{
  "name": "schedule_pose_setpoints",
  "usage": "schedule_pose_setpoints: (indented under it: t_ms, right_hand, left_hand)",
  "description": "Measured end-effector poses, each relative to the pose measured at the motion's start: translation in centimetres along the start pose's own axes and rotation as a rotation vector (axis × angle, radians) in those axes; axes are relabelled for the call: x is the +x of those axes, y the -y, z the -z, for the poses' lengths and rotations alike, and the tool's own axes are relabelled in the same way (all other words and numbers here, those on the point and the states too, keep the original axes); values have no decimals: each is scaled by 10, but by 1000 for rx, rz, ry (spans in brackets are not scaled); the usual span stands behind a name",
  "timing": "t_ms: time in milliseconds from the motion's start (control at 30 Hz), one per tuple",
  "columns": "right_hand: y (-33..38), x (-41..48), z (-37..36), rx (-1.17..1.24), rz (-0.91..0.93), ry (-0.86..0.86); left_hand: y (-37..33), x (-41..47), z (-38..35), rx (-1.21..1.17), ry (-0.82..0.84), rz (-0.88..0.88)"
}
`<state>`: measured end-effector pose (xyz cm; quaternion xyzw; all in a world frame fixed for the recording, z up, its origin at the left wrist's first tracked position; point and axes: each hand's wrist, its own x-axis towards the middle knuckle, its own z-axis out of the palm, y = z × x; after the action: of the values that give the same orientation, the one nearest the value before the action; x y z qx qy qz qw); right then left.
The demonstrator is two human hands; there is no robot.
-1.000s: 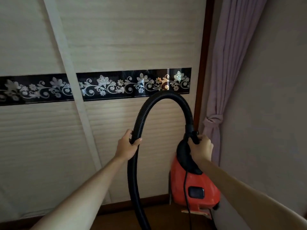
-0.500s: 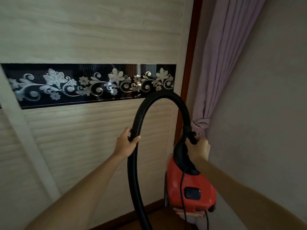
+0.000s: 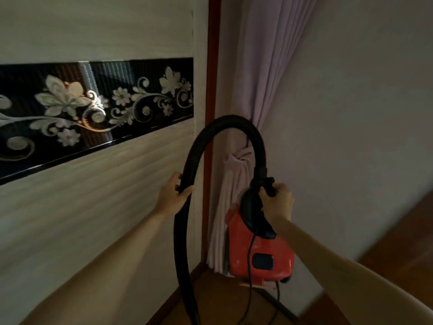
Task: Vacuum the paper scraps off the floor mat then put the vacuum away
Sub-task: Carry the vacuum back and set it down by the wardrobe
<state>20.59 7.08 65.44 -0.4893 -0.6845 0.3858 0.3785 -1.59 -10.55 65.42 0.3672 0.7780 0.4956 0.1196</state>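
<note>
1. While held up near the room corner, red vacuum (image 3: 281, 247): just in front of the lilac curtain (image 3: 257, 66), above the wooden floor (image 3: 222, 301).
2. Right hand (image 3: 277, 202): fingers clamped round the black top handle (image 3: 254, 214).
3. Left hand (image 3: 171, 198): curled round the arched black hose (image 3: 230, 120).

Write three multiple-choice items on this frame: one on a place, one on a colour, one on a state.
1. Place: the tied lilac curtain hangs
A) behind the red plastic vacuum body
B) under it
C) in front of it

2. Colour: the ribbed hose is
A) white
B) black
C) blue

3. State: the left hand
A) hangs idle
B) lies flat on the wall
C) holds the hose

1A: the vacuum body overlaps the curtain.
2B: its arch shows dark against the curtain.
3C: fingers curl round it, while the right hand holds the black handle.
</note>
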Motion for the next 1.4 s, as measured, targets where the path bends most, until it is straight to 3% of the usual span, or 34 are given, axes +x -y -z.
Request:
schedule_pose_setpoints:
  t_ms: [467, 833, 1133, 1400]
  right_hand:
    - [-81, -17, 67, -209, -165, -242]
    - [-109, -71, 119, -142, -243, -325]
    - [-148, -96, 112, -86, -327, -330]
    - [-186, -108, 58, -105, -460, -337]
  left_hand:
    - [-6, 28, -118, -166, 312, -98]
    - [-26, -22, -169, -117, 292, -83]
    - [-1, -34, -194, -58, 342, -66]
    - [70, -17, -219, -19, 475, -60]
